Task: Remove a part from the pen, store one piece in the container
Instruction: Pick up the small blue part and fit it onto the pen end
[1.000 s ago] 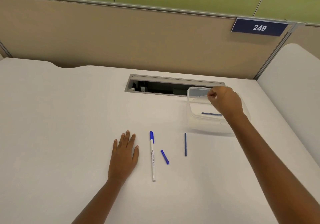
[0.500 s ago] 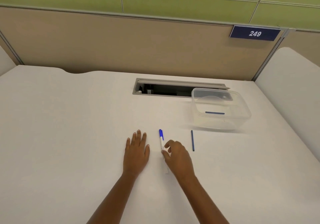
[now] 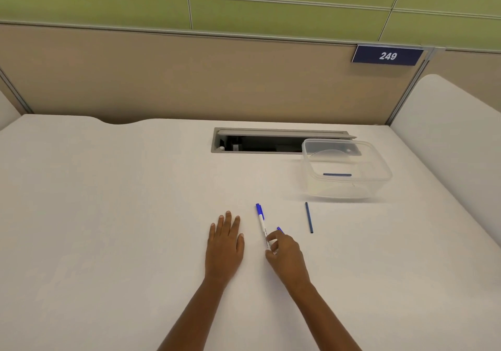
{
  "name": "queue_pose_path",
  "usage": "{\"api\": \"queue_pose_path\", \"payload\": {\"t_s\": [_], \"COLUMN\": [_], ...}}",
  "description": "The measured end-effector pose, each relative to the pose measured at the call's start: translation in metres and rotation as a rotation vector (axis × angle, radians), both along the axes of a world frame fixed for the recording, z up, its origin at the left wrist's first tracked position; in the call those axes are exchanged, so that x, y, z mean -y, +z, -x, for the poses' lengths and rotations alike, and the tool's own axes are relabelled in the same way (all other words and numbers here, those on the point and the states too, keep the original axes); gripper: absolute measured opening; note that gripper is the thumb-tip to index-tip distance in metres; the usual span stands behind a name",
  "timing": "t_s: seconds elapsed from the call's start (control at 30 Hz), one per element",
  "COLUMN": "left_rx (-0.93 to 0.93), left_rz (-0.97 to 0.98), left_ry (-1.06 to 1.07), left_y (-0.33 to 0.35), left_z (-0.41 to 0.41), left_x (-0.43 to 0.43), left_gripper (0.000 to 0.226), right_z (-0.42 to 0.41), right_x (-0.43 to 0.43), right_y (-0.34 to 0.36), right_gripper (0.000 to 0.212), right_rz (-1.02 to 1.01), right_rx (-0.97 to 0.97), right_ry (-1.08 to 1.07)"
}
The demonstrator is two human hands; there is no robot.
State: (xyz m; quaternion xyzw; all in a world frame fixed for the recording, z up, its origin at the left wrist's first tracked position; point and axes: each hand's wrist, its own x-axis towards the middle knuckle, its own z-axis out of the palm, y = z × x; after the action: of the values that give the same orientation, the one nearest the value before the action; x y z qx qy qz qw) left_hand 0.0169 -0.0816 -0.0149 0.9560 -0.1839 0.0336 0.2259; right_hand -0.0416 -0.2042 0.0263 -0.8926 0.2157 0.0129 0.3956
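My left hand lies flat on the counter, lower centre of frame, fingers straight and together. My right hand fingers are curled, pinching the pen barrel. The container, at right, holds one blue rod.

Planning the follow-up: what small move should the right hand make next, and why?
Probably lift the white plastic pen with the blue cap clear of the table: the right hand pinches its barrel, the left hand lies flat beside it.
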Motion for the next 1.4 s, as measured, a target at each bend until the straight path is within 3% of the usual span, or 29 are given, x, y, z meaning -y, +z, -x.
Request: {"api": "queue_pose_path", "payload": {"t_s": [0.07,0.13,0.3,0.43,0.63,0.77,0.83,0.97,1.13,1.27,1.4], "left_rx": [-0.028,-0.097,-0.393,-0.61,-0.865,-0.943,-0.963,-1.005,-1.039,-1.055,-1.046], "left_rz": [-0.045,0.032,0.579,0.828,1.215,1.42,1.472,1.522,1.592,1.722,1.79], "left_ry": [-0.005,-0.008,0.059,0.052,0.205,0.287,0.311,0.362,0.379,0.35,0.351], "left_y": [-0.007,-0.008,0.017,0.033,0.041,0.045,0.046,0.044,0.042,0.044,0.047], "left_z": [-0.003,-0.007,-0.002,0.008,0.012,0.007,0.006,0.006,0.007,0.008,0.009], "left_x": [-0.005,-0.006,0.0,0.009,0.01,0.004,0.002,-0.001,-0.001,0.0,0.001], "left_gripper": [0.047,0.044,0.03,0.022,0.02,0.018,0.017,0.016,0.015,0.016,0.015], "right_z": [-0.001,-0.002,-0.003,-0.005,-0.011,-0.019,-0.021,-0.026,-0.031,-0.033,-0.025], "right_x": [0.005,0.008,0.007,0.005,0.027,0.06,0.074,0.082,0.082,0.084,0.07], "right_y": [0.004,0.008,0.016,0.021,0.025,0.012,0.006,0.001,0.001,0.009,0.021], "right_gripper": [0.023,0.022,0.017,0.019,0.015,0.019,0.023,0.027,0.017,0.016,0.03], "right_rz": [-0.176,-0.309,-0.47,-0.477,-0.386,0.065,0.196,0.243,0.263,0.086,-0.397], "right_rx": [-0.007,-0.019,0.033,0.101,0.087,0.091,0.04,-0.059,-0.084,-0.142,-0.005], "right_ry": [-0.066,-0.099,-0.067,0.009,0.06,-0.178,-0.239,-0.28,-0.244,-0.238,-0.265]}}
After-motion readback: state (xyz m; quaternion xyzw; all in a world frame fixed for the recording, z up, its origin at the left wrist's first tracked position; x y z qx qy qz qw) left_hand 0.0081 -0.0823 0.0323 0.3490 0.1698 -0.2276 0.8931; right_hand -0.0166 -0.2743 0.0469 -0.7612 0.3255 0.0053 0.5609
